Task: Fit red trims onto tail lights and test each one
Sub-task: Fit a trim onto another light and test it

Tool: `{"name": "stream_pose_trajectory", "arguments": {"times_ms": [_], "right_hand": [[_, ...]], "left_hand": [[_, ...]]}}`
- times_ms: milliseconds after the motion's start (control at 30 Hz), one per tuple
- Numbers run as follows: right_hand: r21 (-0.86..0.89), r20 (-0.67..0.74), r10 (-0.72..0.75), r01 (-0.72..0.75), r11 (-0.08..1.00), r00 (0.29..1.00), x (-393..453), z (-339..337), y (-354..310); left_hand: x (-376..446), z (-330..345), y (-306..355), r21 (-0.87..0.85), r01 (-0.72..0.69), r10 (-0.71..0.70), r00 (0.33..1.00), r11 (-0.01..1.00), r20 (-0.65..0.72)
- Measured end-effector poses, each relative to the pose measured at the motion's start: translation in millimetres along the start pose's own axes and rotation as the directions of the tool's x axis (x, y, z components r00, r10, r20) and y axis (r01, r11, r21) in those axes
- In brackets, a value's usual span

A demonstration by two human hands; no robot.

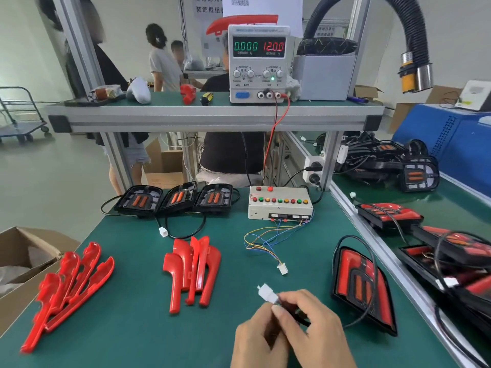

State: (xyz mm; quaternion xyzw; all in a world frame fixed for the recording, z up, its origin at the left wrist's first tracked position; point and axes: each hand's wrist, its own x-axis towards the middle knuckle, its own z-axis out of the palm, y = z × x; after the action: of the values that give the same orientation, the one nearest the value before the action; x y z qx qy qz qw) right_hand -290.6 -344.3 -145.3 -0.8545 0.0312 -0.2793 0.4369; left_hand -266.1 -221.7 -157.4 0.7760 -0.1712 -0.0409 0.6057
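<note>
A tail light with red trims (364, 285) lies on the green mat at the right, its black cable looping toward me. Near the front edge my right hand (316, 322) pinches that cable just behind its white plug (266, 294). My left hand (256, 341) is curled beside it, thumb on the same cable. The tester box's white connector (282, 269) lies free on its coloured wires, a short way beyond the plug. The tester box (279, 205) has coloured buttons. Two piles of red trims (66, 282) (191, 272) lie to the left. Three untrimmed tail lights (180, 199) stand at the back.
A power supply (259, 62) on the shelf reads 0.000 A and 12.00 V. Trimmed tail lights (388, 213) are stacked on the side bench at the right. A cardboard box (24, 251) sits at the left edge. People stand beyond the bench.
</note>
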Motion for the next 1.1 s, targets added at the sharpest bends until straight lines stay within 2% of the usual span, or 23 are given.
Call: {"name": "stream_pose_trajectory", "arguments": {"times_ms": [67, 100, 233, 300, 433, 533, 667, 833, 900, 1033, 1100], "right_hand": [[0.008, -0.017, 0.093, -0.093, 0.996, 0.995, 2.7, -6.4, 5.7], [0.029, -0.029, 0.165, -0.164, 0.986, 0.986, 4.4, -9.0, 9.1], [0.059, -0.075, 0.371, -0.368, 0.928, 0.925, 11.4, -12.1, 19.2], [0.031, -0.095, 0.395, -0.394, 0.919, 0.914, 14.9, -6.9, 17.4], [-0.071, -0.218, 0.363, -0.386, 0.92, 0.906, 15.2, 6.8, 13.2], [-0.148, -0.313, 0.283, -0.341, 0.928, 0.906, 10.3, 20.0, 14.8], [-0.196, -0.298, 0.274, -0.339, 0.92, 0.914, 11.4, 27.8, 18.0], [-0.322, -0.264, 0.093, -0.178, 0.93, 0.96, 16.9, 36.3, 20.0], [-0.298, -0.267, 0.121, -0.201, 0.933, 0.956, 22.8, 39.9, 18.9], [-0.19, -0.208, 0.278, -0.318, 0.929, 0.938, 32.2, 51.5, 19.2], [-0.181, -0.163, 0.332, -0.359, 0.916, 0.929, 32.9, 56.1, 21.2]], "left_hand": [[16.0, -12.4, 1.5, 0.092, -0.026, 0.01, 0.984, 0.995, 0.176], [28.5, -17.9, 0.8, 0.169, -0.019, -0.015, 0.98, 0.985, 0.201], [86.9, -19.3, -5.7, 0.313, 0.154, -0.16, 0.987, 0.937, -0.006], [113.3, -5.5, -7.5, 0.311, 0.223, -0.242, 0.97, 0.924, 0.021], [140.5, 24.3, -17.1, 0.143, 0.362, -0.366, 0.931, 0.921, 0.006], [144.4, 32.8, -24.7, 0.042, 0.35, -0.35, 0.937, 0.936, -0.007], [136.7, 14.2, -33.1, -0.076, 0.285, -0.284, 0.958, 0.955, 0.032], [125.3, -10.2, -43.1, -0.235, 0.235, -0.209, 0.969, 0.943, 0.131], [125.6, -10.9, -41.8, -0.317, 0.247, -0.206, 0.966, 0.916, 0.158], [124.6, -14.7, -37.7, -0.513, 0.268, -0.207, 0.963, 0.815, 0.175], [122.2, -15.3, -36.2, -0.553, 0.278, -0.205, 0.96, 0.786, 0.192]]}}
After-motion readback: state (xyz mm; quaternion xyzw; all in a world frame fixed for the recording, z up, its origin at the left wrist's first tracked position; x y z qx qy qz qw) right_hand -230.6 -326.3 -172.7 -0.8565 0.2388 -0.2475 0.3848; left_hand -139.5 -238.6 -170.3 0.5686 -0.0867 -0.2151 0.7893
